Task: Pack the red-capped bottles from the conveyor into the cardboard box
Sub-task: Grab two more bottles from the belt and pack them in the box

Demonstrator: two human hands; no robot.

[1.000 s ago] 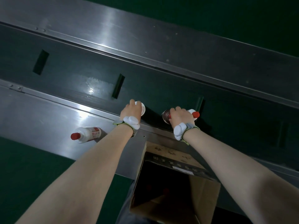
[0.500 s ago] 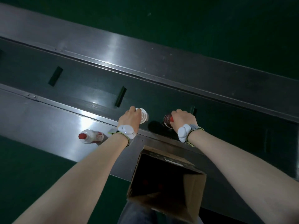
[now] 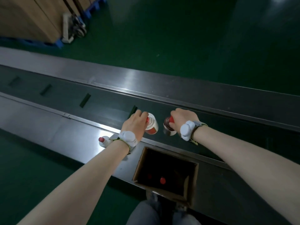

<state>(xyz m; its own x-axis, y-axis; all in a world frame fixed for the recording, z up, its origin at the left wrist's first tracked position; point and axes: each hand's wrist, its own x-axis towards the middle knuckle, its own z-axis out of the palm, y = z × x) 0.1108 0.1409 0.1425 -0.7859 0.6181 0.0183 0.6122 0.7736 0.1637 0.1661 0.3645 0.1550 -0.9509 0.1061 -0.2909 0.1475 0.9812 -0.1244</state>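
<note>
My left hand (image 3: 134,123) grips a white bottle (image 3: 152,125) with a red cap and red label by its neck, upright over the dark conveyor belt (image 3: 103,109). My right hand (image 3: 182,118) holds a dark bottle (image 3: 168,128) with a red cap the same way, just to the right. The open cardboard box (image 3: 193,181) stands below both hands against the conveyor's near steel ledge; two red caps (image 3: 162,180) show inside it. A third white red-capped bottle (image 3: 103,142) lies on the ledge, partly hidden behind my left wrist.
The steel ledge (image 3: 53,125) and far rail (image 3: 146,80) run diagonally across the view. Green floor lies beyond. Stacked cardboard on a blue pallet (image 3: 29,18) and a pallet jack (image 3: 73,26) stand at the top left. My knees (image 3: 162,213) are below the box.
Both bottles have come up off the belt in my hands and stand upright. My head has tilted up, so the far floor and the pallet are now in view.
</note>
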